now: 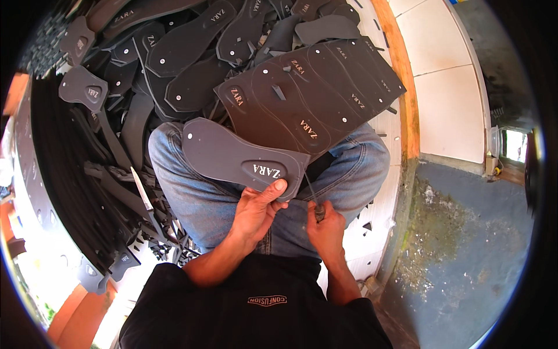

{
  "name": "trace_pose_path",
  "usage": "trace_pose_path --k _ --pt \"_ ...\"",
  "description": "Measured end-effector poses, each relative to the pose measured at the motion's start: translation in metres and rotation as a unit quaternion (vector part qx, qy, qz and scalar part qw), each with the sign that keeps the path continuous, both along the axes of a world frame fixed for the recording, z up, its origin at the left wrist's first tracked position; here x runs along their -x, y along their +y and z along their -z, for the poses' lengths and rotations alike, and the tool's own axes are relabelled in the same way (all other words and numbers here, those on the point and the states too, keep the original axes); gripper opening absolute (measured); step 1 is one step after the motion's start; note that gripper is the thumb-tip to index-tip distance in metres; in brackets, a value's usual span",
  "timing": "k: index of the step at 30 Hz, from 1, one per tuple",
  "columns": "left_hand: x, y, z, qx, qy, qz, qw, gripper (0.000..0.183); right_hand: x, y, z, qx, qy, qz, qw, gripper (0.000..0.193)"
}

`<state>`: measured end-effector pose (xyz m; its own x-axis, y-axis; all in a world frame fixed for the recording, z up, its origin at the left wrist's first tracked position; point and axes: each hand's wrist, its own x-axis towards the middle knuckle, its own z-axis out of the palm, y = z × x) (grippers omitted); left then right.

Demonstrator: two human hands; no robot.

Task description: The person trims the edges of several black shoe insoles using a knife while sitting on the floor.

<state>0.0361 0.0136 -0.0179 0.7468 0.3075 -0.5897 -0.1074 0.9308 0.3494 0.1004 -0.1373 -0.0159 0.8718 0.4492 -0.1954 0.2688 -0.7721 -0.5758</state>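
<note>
A dark grey foam shoe sole [218,148] lies over my lap, light lettering and a raised oval at its near end. My left hand [256,215] pinches that end, thumb on top and fingers beneath. In my right hand [326,230] is the handle of a thin-bladed knife [311,191]. Its narrow blade points up and away, against or just beside the sole's right edge; contact is hard to tell. Beyond the sole, a larger dark sheet [325,87] with several sole outlines rests across my knees, small offcuts on it.
Loose soles [186,43] and scraps pile up ahead and to the left. Dark sheets [64,174] are stacked at the far left. A second knife or pointed blade [141,189] stands among the scraps left of my knee. A wooden edge [404,87] borders the tiles at right.
</note>
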Motion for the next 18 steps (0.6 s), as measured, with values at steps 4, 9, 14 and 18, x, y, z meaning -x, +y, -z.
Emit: trace_pose_path --k 4,9,14,18 --pt "0.014 0.003 0.007 -0.038 0.025 0.012 0.999 0.018 -0.003 0.006 0.001 0.035 0.041 -0.048 0.997 0.018" --pt "0.033 0.0 0.018 -0.055 0.037 0.054 0.996 0.02 -0.033 0.037 -0.016 0.031 0.04 -0.164 0.985 0.015" --pt "0.031 0.009 0.011 -0.052 0.004 0.03 0.998 0.02 -0.047 0.058 -0.007 -0.067 0.118 -0.136 0.981 0.015" --pt "0.002 0.026 0.011 -0.019 0.005 -0.006 1.0 0.021 -0.029 0.042 0.001 -0.078 0.095 0.017 0.992 0.025"
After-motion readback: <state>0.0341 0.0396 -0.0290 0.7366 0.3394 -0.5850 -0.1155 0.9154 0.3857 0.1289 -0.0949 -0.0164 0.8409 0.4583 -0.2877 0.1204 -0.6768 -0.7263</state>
